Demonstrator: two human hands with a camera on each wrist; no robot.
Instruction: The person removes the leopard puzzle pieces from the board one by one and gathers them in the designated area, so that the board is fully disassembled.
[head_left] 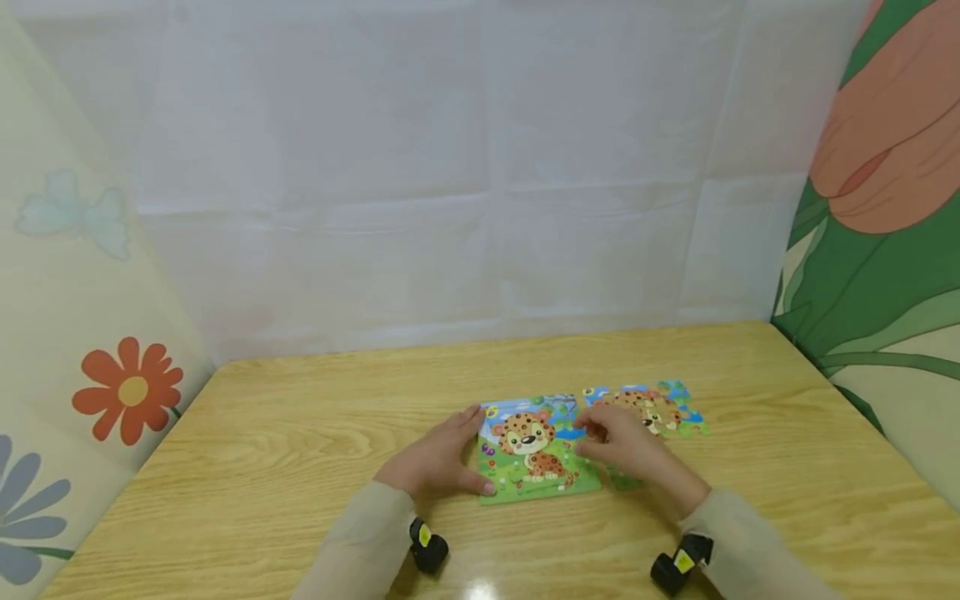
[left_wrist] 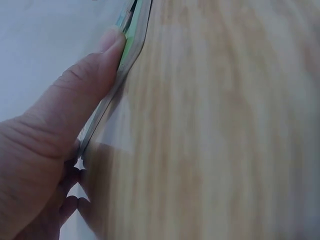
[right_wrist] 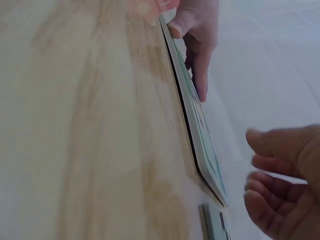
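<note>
A flat picture board (head_left: pixel 528 454) with a spotted cub on green grass lies on the table. My left hand (head_left: pixel 442 458) rests along its left side, thumb at the near corner and fingertips at the far corner. In the left wrist view, the thumb (left_wrist: pixel 85 82) presses on the board's edge. Jigsaw pieces (head_left: pixel 678 400) with a similar spotted animal lie right of the board, partly covered by my right hand (head_left: pixel 630 446). In the right wrist view, that hand (right_wrist: pixel 287 175) has loosely curled fingers, apart from the board, with nothing visible between them.
The wooden table (head_left: pixel 300 442) extends around the board and pieces. Behind it hangs a white cloth (head_left: pixel 420 183), with flower-patterned panels (head_left: pixel 131 392) at the sides. A black camera (head_left: pixel 429 548) sits at the left wrist and another black camera (head_left: pixel 678 567) at the right.
</note>
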